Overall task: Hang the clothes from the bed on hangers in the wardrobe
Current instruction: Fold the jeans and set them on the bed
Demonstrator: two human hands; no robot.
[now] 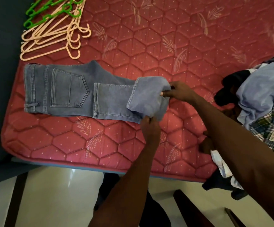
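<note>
while nothing yet hangs on anything, the pile of hangers (54, 28) lies untouched at the far left corner of the bed (149, 38), peach ones with a few green on top, well apart from the hands; no wardrobe is in view, so by my reckoning the task is near its start

just below the hangers the grey-blue jeans (70, 92) lie flat across the mattress, waistband to the left, back pocket up, legs doubled over so a hem sits mid-length, with the fold end to the right

at that fold, the left hand (150, 128) pinches the near edge of the denim with curled fingers, and the right hand (178, 92) grips the far edge, thumb and fingers closed on the cloth; it looks like the jeans are being folded to go over a hanger bar

further right a heap of clothes (260, 99) waits: something dark, a pale blue piece, a checked shirt, all still to be hung, and more cloth hangs off the near edge under the right arm

no container shows, only the bed bearing all of it
</note>
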